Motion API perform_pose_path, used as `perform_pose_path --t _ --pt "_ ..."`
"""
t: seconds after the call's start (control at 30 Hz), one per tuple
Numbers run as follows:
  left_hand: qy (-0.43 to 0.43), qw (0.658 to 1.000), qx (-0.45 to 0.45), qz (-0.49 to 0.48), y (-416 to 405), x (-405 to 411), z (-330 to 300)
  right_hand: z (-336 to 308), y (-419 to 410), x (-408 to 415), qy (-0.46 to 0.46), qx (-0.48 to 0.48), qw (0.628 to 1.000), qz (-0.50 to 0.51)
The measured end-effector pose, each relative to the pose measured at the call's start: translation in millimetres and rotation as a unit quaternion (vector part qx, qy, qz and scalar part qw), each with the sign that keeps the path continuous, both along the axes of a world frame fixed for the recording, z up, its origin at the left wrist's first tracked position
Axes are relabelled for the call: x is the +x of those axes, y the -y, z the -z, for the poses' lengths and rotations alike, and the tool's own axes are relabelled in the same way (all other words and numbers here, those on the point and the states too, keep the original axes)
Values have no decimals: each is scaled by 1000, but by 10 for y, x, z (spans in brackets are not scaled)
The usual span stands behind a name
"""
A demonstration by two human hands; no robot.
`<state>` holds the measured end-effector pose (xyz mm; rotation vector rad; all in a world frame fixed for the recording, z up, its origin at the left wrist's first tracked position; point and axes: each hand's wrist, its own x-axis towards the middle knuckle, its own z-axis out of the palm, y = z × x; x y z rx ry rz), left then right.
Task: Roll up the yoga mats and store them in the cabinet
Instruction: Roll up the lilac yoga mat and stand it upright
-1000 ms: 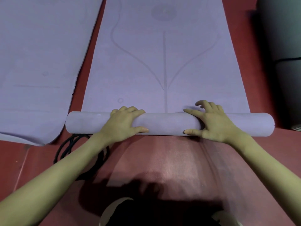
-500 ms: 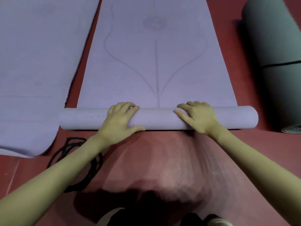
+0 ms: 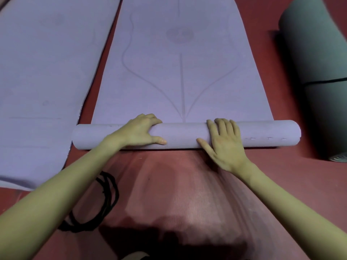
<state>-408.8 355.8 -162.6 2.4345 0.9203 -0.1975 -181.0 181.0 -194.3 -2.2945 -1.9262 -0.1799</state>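
Observation:
A lilac yoga mat [image 3: 180, 72] with a printed line pattern lies on the red floor, its near end wound into a roll [image 3: 184, 135] that runs left to right. My left hand [image 3: 139, 131] grips the roll left of centre, fingers curled over the top and thumb on the near side. My right hand [image 3: 226, 139] presses flat on the roll right of centre with straight fingers. A second lilac mat [image 3: 41, 81] lies flat at the left.
A rolled dark green mat [image 3: 319, 62] with a black strap around it lies at the right, close to the roll's end. A coil of black cord [image 3: 97, 205] lies on the red floor [image 3: 291, 175] under my left forearm.
The roll has moved forward along the mat and grown thicker. My right hand went from curled fingers to flat on top; my left hand keeps its grip.

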Motion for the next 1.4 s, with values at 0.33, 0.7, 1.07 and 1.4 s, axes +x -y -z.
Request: perform_pose_path --t 0.33,0.7,1.07,1.4 --pt "-15 971 236 33 245 -72 130 -230 -561 291 -2 -125 992 -18" --pt "-78 992 94 16 -251 202 -59 -89 -344 229 -23 -42 997 -65" --pt "-24 963 260 -59 -30 75 57 -236 -863 479 -36 -179 983 -27" --pt "-53 981 185 22 -556 33 5 -272 -931 616 2 -163 984 -75"
